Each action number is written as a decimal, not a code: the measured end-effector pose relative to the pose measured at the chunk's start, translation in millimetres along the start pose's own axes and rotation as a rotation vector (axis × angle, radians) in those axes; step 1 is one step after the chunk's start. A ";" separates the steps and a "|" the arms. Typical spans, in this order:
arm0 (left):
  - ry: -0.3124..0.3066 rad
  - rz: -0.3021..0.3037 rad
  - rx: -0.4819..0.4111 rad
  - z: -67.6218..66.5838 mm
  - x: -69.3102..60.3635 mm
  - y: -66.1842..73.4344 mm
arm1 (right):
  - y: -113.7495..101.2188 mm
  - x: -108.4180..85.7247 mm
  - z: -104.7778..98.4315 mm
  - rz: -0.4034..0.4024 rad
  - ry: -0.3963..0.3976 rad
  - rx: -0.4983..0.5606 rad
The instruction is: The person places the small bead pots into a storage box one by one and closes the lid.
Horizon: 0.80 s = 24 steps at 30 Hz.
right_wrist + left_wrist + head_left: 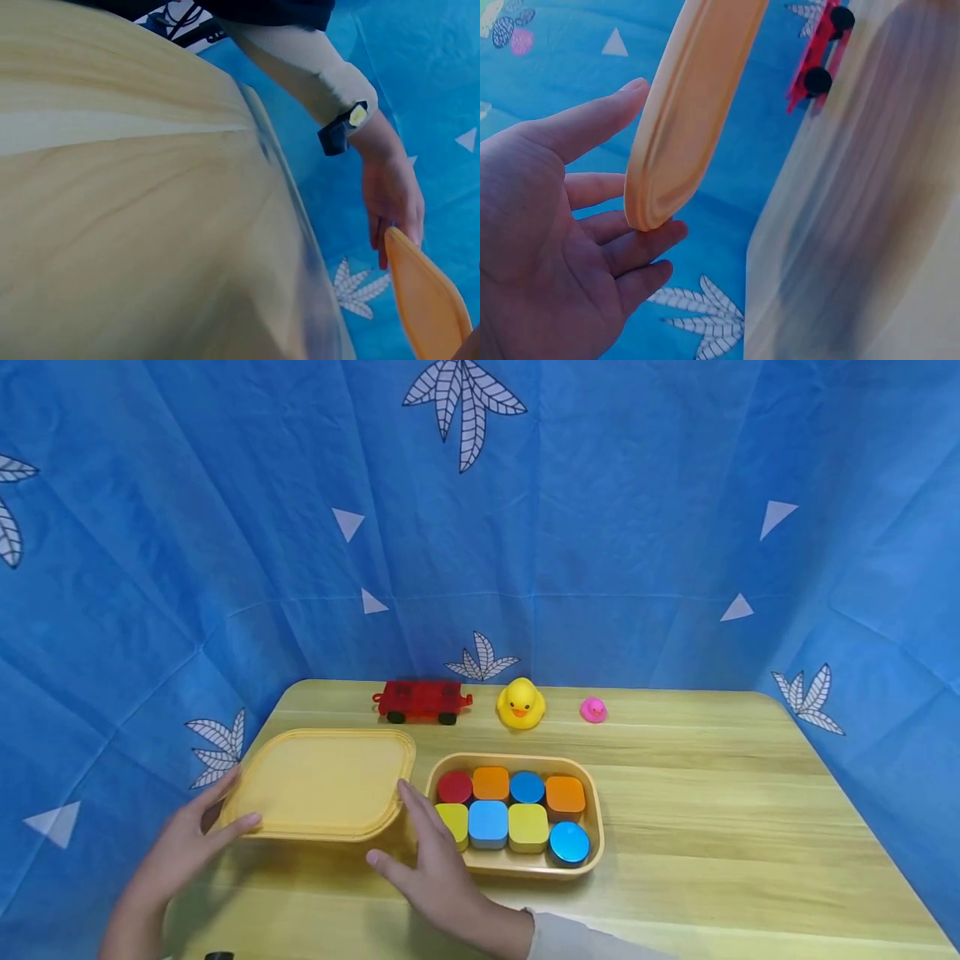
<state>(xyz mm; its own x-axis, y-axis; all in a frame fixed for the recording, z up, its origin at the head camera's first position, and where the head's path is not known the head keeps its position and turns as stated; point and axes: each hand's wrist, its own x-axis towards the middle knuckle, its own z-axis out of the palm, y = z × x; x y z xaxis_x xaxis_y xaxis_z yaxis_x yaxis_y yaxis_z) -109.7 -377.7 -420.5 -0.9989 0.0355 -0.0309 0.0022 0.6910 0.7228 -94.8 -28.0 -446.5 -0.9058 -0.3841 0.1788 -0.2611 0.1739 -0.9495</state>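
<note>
A yellow lid point(322, 785), rounded at the corners, is held above the left part of the table. My left hand point(180, 839) grips its left end; in the left wrist view the thumb point(604, 116) lies on one face and the fingers reach round the other side. At the lid's right edge is my right hand point(438, 868), fingers straight, the index fingertip at the rim and the thumb apart from it. Beside that hand stands a yellow box point(596, 827) with several blocks inside, among them a light blue one point(488, 824) and a red round one point(455, 787).
Along the back of the wooden table point(697, 827) stand a red toy wagon point(422, 700), a yellow rubber duck point(521, 704) and a small pink duck point(593, 710). Blue patterned cloth point(600, 527) hangs behind and at both sides.
</note>
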 end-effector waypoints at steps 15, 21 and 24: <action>-0.022 0.092 -0.055 33.5 14.9 50.7 | 0.6 -9.7 -68.3 -0.052 0.207 -0.067; 0.021 0.170 -0.052 60.9 24.0 71.1 | 7.3 -17.1 -104.5 -0.109 0.307 -0.004; 0.061 0.222 -0.051 73.6 27.5 82.9 | 9.6 -21.5 -119.7 -0.159 0.357 0.036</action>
<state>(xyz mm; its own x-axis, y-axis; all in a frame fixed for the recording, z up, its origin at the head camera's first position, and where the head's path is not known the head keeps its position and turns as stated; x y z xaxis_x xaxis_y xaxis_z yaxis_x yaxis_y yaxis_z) -133.5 -266.3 -412.3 -0.9751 0.1381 0.1733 0.2214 0.6340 0.7410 -117.7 90.4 -428.6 -0.9156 -0.0629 0.3971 -0.4017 0.1028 -0.9100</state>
